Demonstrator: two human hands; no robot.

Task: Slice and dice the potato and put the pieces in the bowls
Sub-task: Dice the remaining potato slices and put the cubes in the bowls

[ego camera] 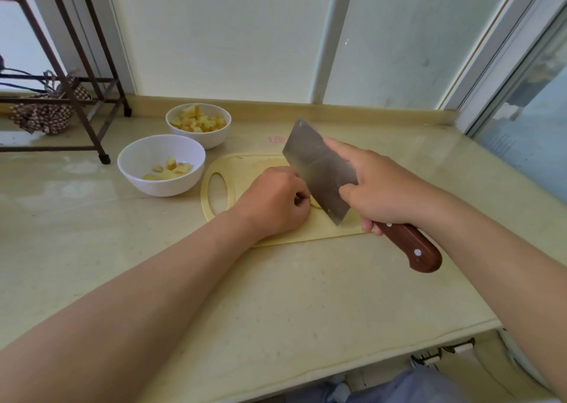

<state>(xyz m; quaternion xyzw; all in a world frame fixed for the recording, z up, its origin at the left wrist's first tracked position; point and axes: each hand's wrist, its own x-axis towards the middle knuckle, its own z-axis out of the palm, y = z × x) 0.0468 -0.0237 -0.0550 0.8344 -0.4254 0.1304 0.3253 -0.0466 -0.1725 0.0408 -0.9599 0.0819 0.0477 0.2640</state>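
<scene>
We see little of the potato (315,204): only a pale sliver shows at the middle of the frame, on the cutting board (306,232), tucked under the left hand (276,200), so we cannot tell its long axis or which way it points. That hand's fingers are curled down over it, knuckles close to the cleaver (316,163).

The blade runs from upper left to lower right and tilts toward the left hand, with its wooden handle at the lower right. The right hand (380,194) grips the handle, forefinger laid straight along the flat of the blade.

Left of the board stand two white bowls. The near bowl (159,188) holds a few potato pieces (168,171), and the far bowl (211,138) is heaped with cubes (198,122).
</scene>
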